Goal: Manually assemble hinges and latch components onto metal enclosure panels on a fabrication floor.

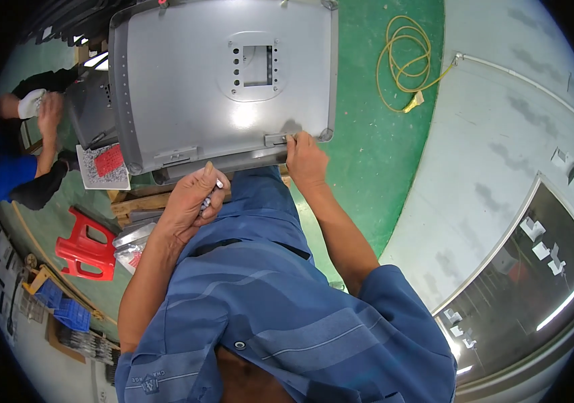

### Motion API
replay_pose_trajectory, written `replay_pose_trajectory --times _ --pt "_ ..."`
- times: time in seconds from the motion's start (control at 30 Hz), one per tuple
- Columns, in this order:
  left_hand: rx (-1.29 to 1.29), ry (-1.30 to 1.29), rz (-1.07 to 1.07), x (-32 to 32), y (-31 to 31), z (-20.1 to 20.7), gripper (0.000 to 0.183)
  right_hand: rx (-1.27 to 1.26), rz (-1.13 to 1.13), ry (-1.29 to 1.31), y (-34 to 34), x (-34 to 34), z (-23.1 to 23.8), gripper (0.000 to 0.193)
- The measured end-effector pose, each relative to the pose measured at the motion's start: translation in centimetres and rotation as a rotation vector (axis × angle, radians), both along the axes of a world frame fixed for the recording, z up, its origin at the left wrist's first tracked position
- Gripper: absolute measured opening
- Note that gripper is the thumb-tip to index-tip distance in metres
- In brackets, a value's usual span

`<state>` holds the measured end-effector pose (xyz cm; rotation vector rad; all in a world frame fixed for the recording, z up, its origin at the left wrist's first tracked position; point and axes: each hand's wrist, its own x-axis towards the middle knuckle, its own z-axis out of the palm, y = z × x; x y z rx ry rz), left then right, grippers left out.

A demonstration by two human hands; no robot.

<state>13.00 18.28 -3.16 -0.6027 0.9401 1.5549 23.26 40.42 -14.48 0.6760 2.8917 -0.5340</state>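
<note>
Bracket (275,140) apparently being seated, panel's (179,80) near edge
Left hand (196,199) clasps metal pieces (206,203); right hand (308,161) at bracket, grip unclear; alignment probably matters next.

Green floor (357,201), pale wall (495,134), red stool (75,250)

The short-sleeved shirt (287,302) is blue with paler bands (330,337); it bears a metal snap (240,345) and dark emblem (149,384); the trousers (260,191) are blue.
</note>
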Motion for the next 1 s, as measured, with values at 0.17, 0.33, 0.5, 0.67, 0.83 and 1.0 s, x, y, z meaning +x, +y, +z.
replay_pose_trajectory --times 0.17,0.33,0.5,0.67,0.83,1.0 --pt "-0.019 0.015 -0.024 0.1 0.2 0.3 0.039 -0.023 -0.057 -0.015 0.1 0.2 -0.1 0.020" --pt "0.014 0.042 -0.038 -0.4 -0.6 0.2 0.035 -0.852 -0.745 -0.219 2.2 0.6 4.6 0.019" --pt "0.015 0.050 -0.143 -2.0 -2.3 0.7 0.035 -1.726 -0.809 -0.015 -0.5 1.5 9.9 0.030" --pt "-0.034 0.079 -0.211 -2.9 -4.7 0.8 0.035 -1.852 -0.747 0.064 -2.6 2.0 9.7 0.030" --pt "-0.044 0.088 -0.228 -3.1 -6.8 0.1 0.035 -2.004 -0.870 0.168 -4.5 1.7 7.1 0.028" --pt "-0.076 0.087 -0.213 -3.4 -7.4 -0.1 0.035 -1.638 -0.986 0.207 -5.1 0.7 5.3 0.024"
